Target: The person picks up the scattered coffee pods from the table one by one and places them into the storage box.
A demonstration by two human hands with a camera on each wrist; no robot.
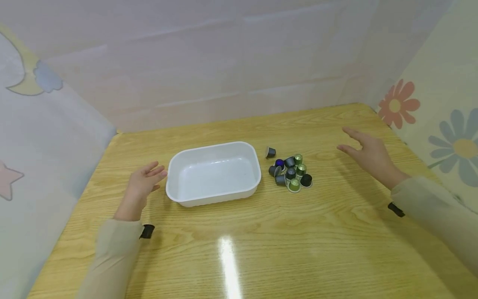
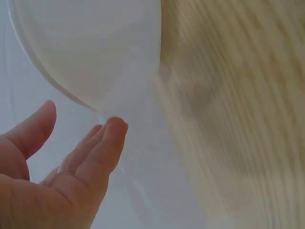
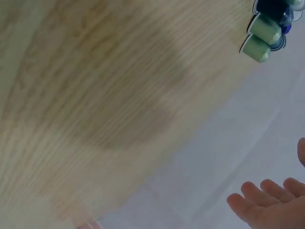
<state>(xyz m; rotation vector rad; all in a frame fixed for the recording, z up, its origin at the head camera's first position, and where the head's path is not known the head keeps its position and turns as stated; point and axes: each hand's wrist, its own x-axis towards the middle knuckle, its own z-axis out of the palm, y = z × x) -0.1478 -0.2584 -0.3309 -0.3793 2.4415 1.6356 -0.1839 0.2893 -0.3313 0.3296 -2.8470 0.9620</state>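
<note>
A white rectangular basin (image 1: 213, 199) with rounded corners sits left of centre on the table. Just off its left end is my left hand (image 1: 143, 182), fingers loosely extended and holding nothing; whether a fingertip touches the rim I cannot tell. In the left wrist view the left hand (image 2: 71, 176) appears below the basin rim (image 2: 52, 86). Several coffee capsules lie in a cluster right of the basin, among them a green capsule (image 1: 294, 185), a black capsule (image 1: 306, 180) and a blue capsule (image 1: 279, 164). My right hand (image 1: 367, 153) hovers right of them, thumb and fingers spread, holding nothing.
One dark capsule (image 1: 270, 152) lies slightly apart, behind the cluster. The wooden table (image 1: 284, 245) meets a pale hanging sheet (image 1: 239, 62) at the back, with patterned sheets at both sides. A black band piece (image 1: 147, 231) shows under the left sleeve.
</note>
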